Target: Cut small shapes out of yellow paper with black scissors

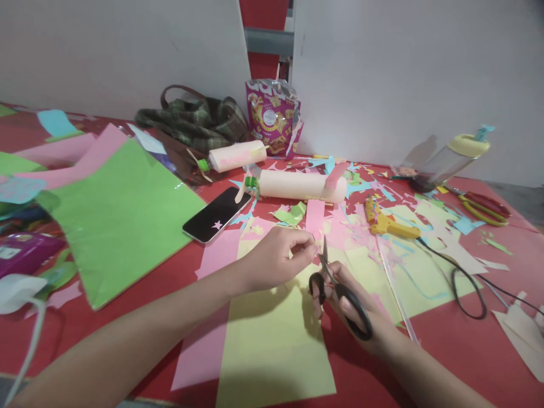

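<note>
My left hand point(278, 258) pinches the lower end of a pink paper strip point(315, 218) that stands up from my fingers above the red table point(467, 351). Close beside it, my right hand point(357, 314) grips black-handled scissors point(340, 289), fingers through the loops, blades pointing up at the bottom of the strip. Both hands hover over a yellow sheet point(276, 345) lying on a pink sheet point(199, 351).
A phone point(217, 215) lies left of the hands by a large green sheet point(119, 221). Behind are two paper-wrapped bottles point(297, 185), a snack bag point(272, 116) and a plaid bag point(195, 122). A yellow glue gun point(386, 222) with black cord, red scissors point(484, 207) and paper scraps lie right.
</note>
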`<move>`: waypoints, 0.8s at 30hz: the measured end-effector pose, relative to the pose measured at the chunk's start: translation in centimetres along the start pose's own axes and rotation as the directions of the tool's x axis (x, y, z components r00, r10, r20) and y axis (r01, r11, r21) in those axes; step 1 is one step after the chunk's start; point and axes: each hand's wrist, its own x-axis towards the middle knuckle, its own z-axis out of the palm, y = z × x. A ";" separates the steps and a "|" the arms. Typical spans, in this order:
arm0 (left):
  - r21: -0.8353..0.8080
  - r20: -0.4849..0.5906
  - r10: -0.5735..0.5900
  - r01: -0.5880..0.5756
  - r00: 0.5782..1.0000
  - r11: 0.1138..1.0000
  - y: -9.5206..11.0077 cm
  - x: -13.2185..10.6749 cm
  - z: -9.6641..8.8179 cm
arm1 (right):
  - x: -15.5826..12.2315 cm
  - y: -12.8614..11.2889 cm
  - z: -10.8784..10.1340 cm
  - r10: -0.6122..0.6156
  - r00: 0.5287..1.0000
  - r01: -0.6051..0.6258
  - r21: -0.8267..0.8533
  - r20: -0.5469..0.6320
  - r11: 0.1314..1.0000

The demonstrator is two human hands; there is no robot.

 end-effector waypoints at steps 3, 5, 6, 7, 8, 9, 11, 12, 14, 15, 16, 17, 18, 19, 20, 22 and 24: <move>0.015 0.001 0.001 -0.001 1.000 1.000 0.0 0.0 0.0 | 0.1 -0.1 0.1 0.002 1.000 -0.002 -0.005 0.001 1.000; 0.021 0.002 0.004 -0.004 1.000 1.000 0.0 0.0 0.0 | 0.1 -0.2 0.2 0.003 1.000 -0.003 -0.011 0.003 1.000; 0.024 0.002 0.005 -0.005 1.000 1.000 0.0 0.0 -0.1 | 0.1 -0.2 0.2 0.004 1.000 -0.004 -0.015 0.003 1.000; 0.027 -0.001 0.006 -0.005 1.000 1.000 0.0 0.0 -0.1 | 0.1 -0.2 0.2 0.003 1.000 -0.003 -0.024 0.003 1.000; 0.030 -0.003 0.006 -0.006 1.000 1.000 0.1 0.0 -0.1 | 0.1 -0.3 0.2 0.002 1.000 -0.002 -0.029 0.001 1.000; 0.033 -0.006 0.008 -0.007 1.000 0.999 0.1 0.0 -0.1 | 0.1 -0.3 0.2 0.000 1.000 0.000 -0.035 -0.002 0.999; 0.037 -0.006 0.012 -0.012 1.000 0.999 0.1 0.0 -0.2 | 0.1 -0.2 0.2 -0.003 1.000 0.002 -0.039 -0.008 0.999; 0.038 -0.004 0.017 -0.016 1.000 0.999 0.2 0.0 -0.2 | 0.1 -0.2 0.1 -0.003 1.000 0.003 -0.041 -0.009 0.999; 0.042 -0.003 0.023 -0.023 1.000 0.999 0.2 0.1 -0.2 | 0.1 -0.1 0.1 0.000 1.000 0.000 -0.046 -0.012 0.999; 0.044 -0.005 0.026 -0.025 1.000 0.999 0.3 0.1 -0.2 | 0.1 -0.1 0.1 0.002 1.000 -0.003 -0.049 -0.010 0.999; 0.045 -0.006 0.026 -0.026 1.000 0.999 0.3 0.1 -0.2 | 0.0 -0.1 0.0 0.005 1.000 -0.006 -0.053 -0.008 0.999; 0.045 -0.008 0.026 -0.025 1.000 0.999 0.2 0.1 -0.2 | 0.0 -0.1 0.0 0.007 1.000 -0.008 -0.059 -0.006 0.998; 0.045 -0.009 0.026 -0.025 1.000 0.999 0.2 0.1 -0.2 | 0.0 -0.1 0.0 0.009 1.000 -0.010 -0.064 -0.008 0.998; 0.044 -0.010 0.026 -0.025 1.000 0.999 0.2 0.1 -0.2 | 0.0 -0.1 0.0 0.014 1.000 -0.014 -0.071 -0.007 0.997; 0.044 -0.009 0.026 -0.026 1.000 0.999 0.2 0.1 -0.3 | -0.1 -0.2 0.0 0.016 1.000 -0.017 -0.078 -0.015 0.997; 0.047 -0.001 0.022 -0.022 1.000 0.999 0.1 0.1 -0.3 | -0.1 -0.2 0.0 0.027 0.999 -0.029 -0.089 -0.018 0.996; 0.054 0.013 0.011 -0.012 1.000 0.998 0.1 0.1 -0.5 | -0.1 -0.2 0.0 0.039 0.999 -0.041 -0.095 -0.019 0.995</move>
